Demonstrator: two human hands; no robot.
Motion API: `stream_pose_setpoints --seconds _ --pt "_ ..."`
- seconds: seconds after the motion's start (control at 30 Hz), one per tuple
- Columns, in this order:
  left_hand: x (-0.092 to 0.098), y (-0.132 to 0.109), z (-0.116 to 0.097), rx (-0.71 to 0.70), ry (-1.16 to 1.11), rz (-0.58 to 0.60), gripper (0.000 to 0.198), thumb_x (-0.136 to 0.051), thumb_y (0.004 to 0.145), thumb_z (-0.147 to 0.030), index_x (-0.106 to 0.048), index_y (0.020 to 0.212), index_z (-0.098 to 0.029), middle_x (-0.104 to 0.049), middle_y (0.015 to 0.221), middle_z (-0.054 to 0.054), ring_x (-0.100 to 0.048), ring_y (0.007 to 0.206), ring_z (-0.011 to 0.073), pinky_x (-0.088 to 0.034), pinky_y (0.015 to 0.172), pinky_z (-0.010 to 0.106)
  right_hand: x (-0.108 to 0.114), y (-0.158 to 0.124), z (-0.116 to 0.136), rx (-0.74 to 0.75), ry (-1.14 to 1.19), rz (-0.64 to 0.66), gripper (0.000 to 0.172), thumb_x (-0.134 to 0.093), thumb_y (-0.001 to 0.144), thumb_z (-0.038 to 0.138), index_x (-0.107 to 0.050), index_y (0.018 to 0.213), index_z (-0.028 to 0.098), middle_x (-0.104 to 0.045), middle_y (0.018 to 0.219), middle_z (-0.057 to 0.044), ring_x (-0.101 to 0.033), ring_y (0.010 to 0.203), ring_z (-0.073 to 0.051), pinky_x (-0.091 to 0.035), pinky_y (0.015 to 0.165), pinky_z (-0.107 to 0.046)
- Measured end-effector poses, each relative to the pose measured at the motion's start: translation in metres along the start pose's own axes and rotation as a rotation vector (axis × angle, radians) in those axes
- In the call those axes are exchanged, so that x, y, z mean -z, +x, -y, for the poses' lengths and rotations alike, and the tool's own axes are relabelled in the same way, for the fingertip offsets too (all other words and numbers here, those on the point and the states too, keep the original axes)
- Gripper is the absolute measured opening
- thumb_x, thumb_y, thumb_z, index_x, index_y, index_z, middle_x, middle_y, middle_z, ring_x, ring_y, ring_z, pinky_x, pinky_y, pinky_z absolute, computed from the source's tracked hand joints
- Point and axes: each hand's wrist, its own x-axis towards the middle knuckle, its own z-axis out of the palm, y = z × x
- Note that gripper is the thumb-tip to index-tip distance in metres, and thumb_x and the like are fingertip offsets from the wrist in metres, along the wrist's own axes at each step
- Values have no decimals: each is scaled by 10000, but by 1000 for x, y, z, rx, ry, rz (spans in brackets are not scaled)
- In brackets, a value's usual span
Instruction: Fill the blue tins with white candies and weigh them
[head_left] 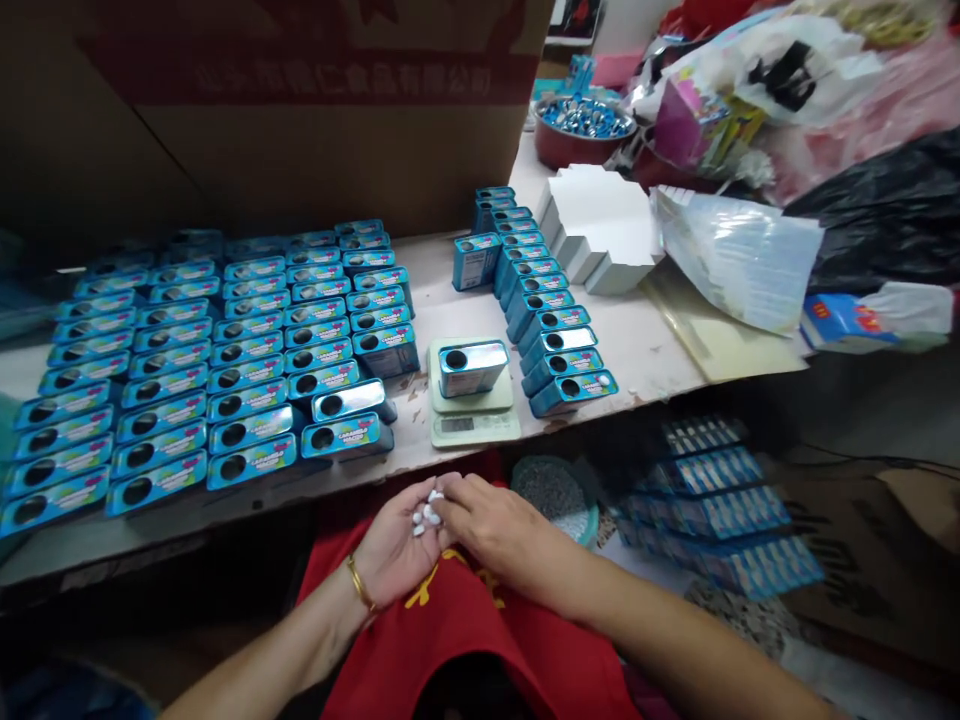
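Observation:
My left hand (401,545) is palm up and cupped, holding several small white candies (427,516). Over its palm, the bent fingers of my right hand (495,520) touch the candies; its fingertips are partly hidden. Just beyond both hands, at the table edge, a small pale green scale (475,428) carries one blue tin (472,368) with a round dark hole in its top. Right of the scale runs a row of blue tins (562,340), and a white candy lies on top of the nearest one.
Several columns of blue tins (247,405) cover the table's left side. A large cardboard box (300,150) stands behind. White cartons (600,220), plastic sleeves (739,255) and a red bowl (574,148) of small blue pieces are at right. Below sit a tub (551,495) and stacked packs (720,510).

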Motion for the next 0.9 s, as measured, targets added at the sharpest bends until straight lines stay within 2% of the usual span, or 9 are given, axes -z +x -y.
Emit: stream_pose_setpoints --seconds 0.17,0.27,0.33,0.47,0.63,0.77,0.9 --pt "3 9 3 131 -25 2 160 -460 794 -174 -564 691 -108 -610 611 19 -583 565 84 -449 568 175 -36 2 -2 32 -43 -128 187 -399 831 144 -527 963 110 -553 817 -84 -499 766 -184 -452 634 -303" --pt "8 7 4 153 47 -25 160 -478 786 -187 -576 690 -104 -619 618 27 -588 567 98 -454 556 197 -56 -6 0 39 -26 -172 225 -390 839 161 -509 1025 116 -566 858 -97 -502 817 -199 -452 662 -316" --pt "10 5 4 179 119 -26 165 -484 784 -196 -591 706 -98 -631 637 41 -597 576 118 -462 551 222 -62 -12 2 35 -6 -163 242 -418 833 179 -491 1057 121 -567 893 -100 -496 840 -204 -453 663 -310" --pt "9 3 5 204 187 -68 173 -485 786 -191 -603 716 -87 -637 645 56 -603 588 127 -468 576 233 -58 -18 5 -21 41 -79 262 -477 813 202 -471 1068 142 -543 936 -99 -478 855 -199 -453 637 -284" --pt "12 4 6 179 91 -68 162 -480 788 -154 -585 676 -100 -622 624 34 -589 580 97 -471 621 217 -38 -18 6 -120 146 16 225 -503 786 144 -481 1009 152 -511 952 -85 -464 817 -176 -453 650 -285" --pt "14 1 8 154 58 -28 174 -469 796 -157 -578 676 -97 -602 600 29 -581 581 99 -482 656 242 -28 -19 3 -121 322 -87 182 -432 831 152 -502 999 155 -526 931 -76 -477 861 -159 -446 735 -286" --pt "9 -1 8 54 28 -13 163 -458 796 -140 -587 714 -83 -629 677 53 -600 664 119 -471 779 302 -17 -13 -10 -94 486 -238 183 -423 831 160 -539 973 166 -540 907 -55 -505 848 -133 -446 749 -258"
